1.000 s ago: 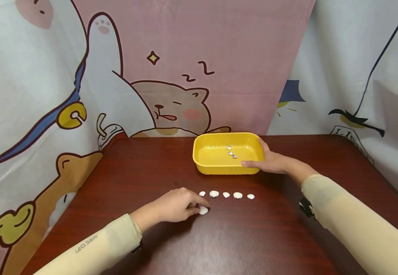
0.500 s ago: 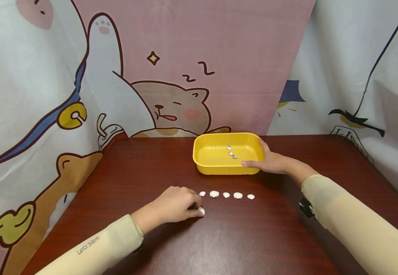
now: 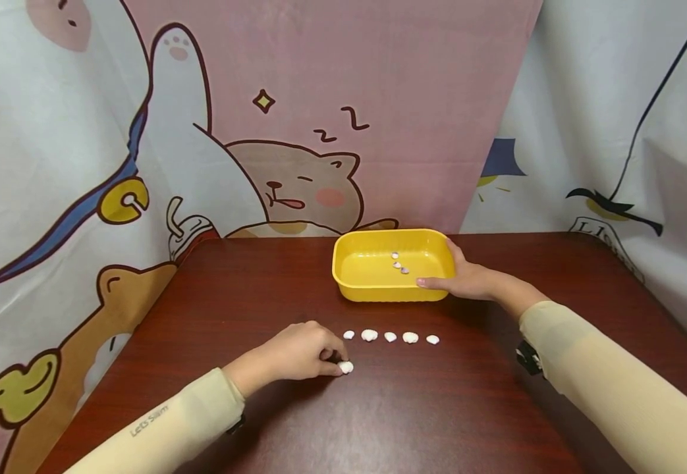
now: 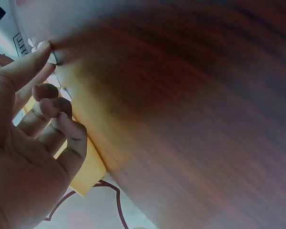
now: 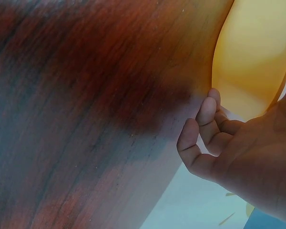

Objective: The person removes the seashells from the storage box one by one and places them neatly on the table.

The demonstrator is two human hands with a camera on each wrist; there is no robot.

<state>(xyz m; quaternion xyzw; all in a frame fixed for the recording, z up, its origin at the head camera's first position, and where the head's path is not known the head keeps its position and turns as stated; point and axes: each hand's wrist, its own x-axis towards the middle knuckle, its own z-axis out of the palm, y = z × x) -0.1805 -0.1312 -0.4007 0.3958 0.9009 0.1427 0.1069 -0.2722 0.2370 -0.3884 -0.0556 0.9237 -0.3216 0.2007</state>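
Observation:
My left hand (image 3: 303,352) pinches a white seashell (image 3: 346,367) at the tabletop, thumb on the near side. In the left wrist view that shell (image 4: 53,58) shows partly at the fingertips, and the other fingers are curled. Just beyond lies a row of several white seashells (image 3: 390,337). At the back, my right hand (image 3: 466,275) grips the right end of a yellow plastic basin (image 3: 390,293), its thumb over the front rim. Inside the basin lie 3 small shells (image 3: 397,264). The right wrist view shows fingers (image 5: 187,133) low beside the basin wall (image 5: 224,62).
The dark reddish-brown wooden table (image 3: 438,415) reaches back to a printed cloth (image 3: 414,118) with cartoon animals. More of this cloth hangs along the left and right sides. The basin stands close to the table's back edge.
My left hand has drawn the pinched shell slightly left and toward me, below the left end of the row. My right hand and the basin have stayed in place.

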